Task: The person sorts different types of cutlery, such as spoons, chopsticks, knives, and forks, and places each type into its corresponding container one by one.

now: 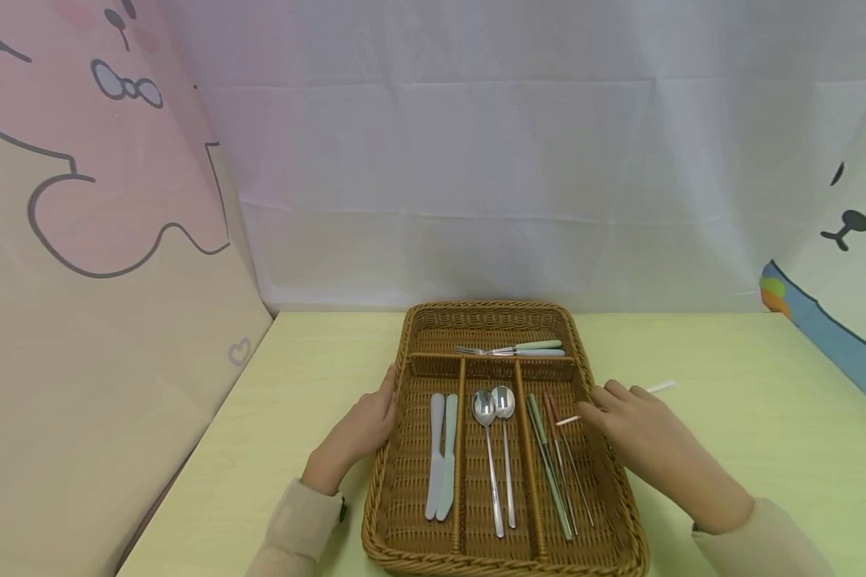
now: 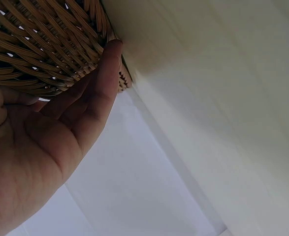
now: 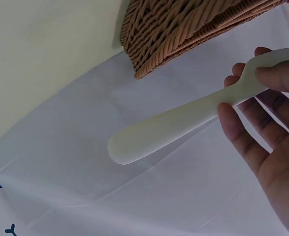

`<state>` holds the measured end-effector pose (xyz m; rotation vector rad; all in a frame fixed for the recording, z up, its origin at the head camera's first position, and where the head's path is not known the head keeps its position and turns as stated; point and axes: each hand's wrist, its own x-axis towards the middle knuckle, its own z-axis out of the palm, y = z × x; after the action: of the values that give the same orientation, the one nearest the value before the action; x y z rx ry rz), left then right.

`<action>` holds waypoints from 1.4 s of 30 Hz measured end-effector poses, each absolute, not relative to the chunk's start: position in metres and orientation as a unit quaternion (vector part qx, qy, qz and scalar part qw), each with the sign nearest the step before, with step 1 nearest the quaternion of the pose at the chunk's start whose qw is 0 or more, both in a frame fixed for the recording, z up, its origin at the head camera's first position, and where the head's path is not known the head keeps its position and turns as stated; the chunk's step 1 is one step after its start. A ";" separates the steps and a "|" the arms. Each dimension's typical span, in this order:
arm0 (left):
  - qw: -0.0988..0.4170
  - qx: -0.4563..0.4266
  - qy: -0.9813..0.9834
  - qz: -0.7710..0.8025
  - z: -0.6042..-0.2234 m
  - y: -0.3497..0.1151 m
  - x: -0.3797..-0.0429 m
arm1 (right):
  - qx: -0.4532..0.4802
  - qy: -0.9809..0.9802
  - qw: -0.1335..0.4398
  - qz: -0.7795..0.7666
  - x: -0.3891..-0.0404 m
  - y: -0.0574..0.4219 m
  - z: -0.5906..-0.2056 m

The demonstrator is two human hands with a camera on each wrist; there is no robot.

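A brown wicker cutlery basket [image 1: 377, 497] stands on the table between both hands. My left hand [image 1: 357, 425] rests against its left outer wall, the fingers extended along the weave in the left wrist view. Beyond the right rim, my right hand [image 1: 642, 433] pinches a cream-white knife [image 3: 169, 130] near where handle and blade meet. Its rounded handle points away from the hand; the other end shows over the right compartment in the head view. Inside lie two pale knives [image 1: 447, 457] at left, two silver spoons [image 1: 503, 401] in the middle, and green and red metal-tipped chopsticks [image 1: 551, 469] at right.
Two forks [image 1: 537, 345] with green and blue handles lie across the basket's back compartment. Wicker dividers [image 1: 459, 457] separate the compartments. The pale yellow table [image 1: 317, 361] meets a white cloth backdrop [image 1: 505, 160], with cartoon-printed cloth panels [image 1: 115, 361] at the sides.
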<state>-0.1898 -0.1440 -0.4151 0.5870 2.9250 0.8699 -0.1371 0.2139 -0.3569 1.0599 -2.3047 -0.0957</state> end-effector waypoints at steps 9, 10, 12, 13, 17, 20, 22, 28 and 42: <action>0.024 0.187 0.939 0.287 -0.415 -0.145 -0.191 | 0.446 -0.839 0.308 -0.047 -0.143 0.187 -0.353; 0.023 0.189 0.939 0.287 -0.415 -0.145 -0.191 | 0.450 -0.837 0.309 -0.047 -0.144 0.183 -0.353; 0.024 0.189 0.939 0.288 -0.415 -0.145 -0.191 | 0.458 -0.833 0.307 -0.052 -0.144 0.177 -0.353; 0.023 0.189 0.939 0.288 -0.415 -0.145 -0.191 | 0.461 -0.831 0.305 -0.056 -0.145 0.173 -0.352; 0.021 0.190 0.939 0.285 -0.415 -0.145 -0.191 | 0.478 -0.823 0.296 -0.081 -0.146 0.160 -0.351; 0.018 0.192 0.939 0.283 -0.415 -0.145 -0.190 | 0.494 -0.813 0.292 -0.103 -0.146 0.149 -0.350; 0.017 0.194 0.939 0.283 -0.415 -0.145 -0.190 | 0.504 -0.805 0.290 -0.113 -0.146 0.141 -0.349; 0.015 0.195 0.939 0.282 -0.414 -0.145 -0.190 | 0.528 -0.788 0.286 -0.137 -0.145 0.117 -0.344; 0.021 0.189 0.938 0.289 -0.410 -0.145 -0.189 | 0.562 -0.771 0.221 -0.202 -0.143 0.075 -0.340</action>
<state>-0.1889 -0.1449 -0.4105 0.5865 2.9087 0.8967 -0.1428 0.0752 -0.3398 1.5532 -2.1322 -0.5595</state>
